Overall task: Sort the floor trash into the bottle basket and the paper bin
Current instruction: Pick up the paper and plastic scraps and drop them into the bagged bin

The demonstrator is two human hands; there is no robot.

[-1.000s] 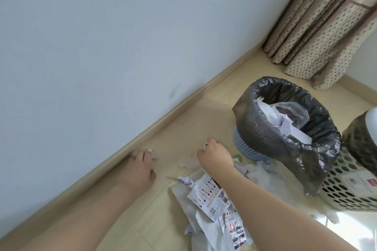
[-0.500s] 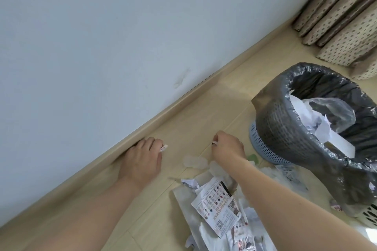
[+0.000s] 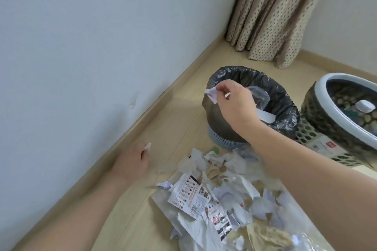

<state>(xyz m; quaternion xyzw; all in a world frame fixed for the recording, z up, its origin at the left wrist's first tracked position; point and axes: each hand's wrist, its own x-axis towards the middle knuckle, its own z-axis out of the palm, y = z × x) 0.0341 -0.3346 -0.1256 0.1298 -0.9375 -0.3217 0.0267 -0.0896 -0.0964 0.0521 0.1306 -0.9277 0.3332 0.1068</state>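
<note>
Right hand (image 3: pixel 234 106) pinches a small white paper scrap (image 3: pixel 212 93) above the black-lined paper bin (image 3: pixel 285 106). Left hand (image 3: pixel 132 161) pinches another white scrap (image 3: pixel 148 146) near the floor.

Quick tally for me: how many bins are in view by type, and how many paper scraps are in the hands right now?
Paper bin with black liner: 1
Bottle basket: 1
Scraps pinched in right hand: 2, one and another
Scraps pinched in left hand: 1
Total: 5

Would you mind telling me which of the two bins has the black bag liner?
The paper bin nearer the wall, under the right hand, has it; the bottle basket at the right edge has a pale rim ring instead.
</note>
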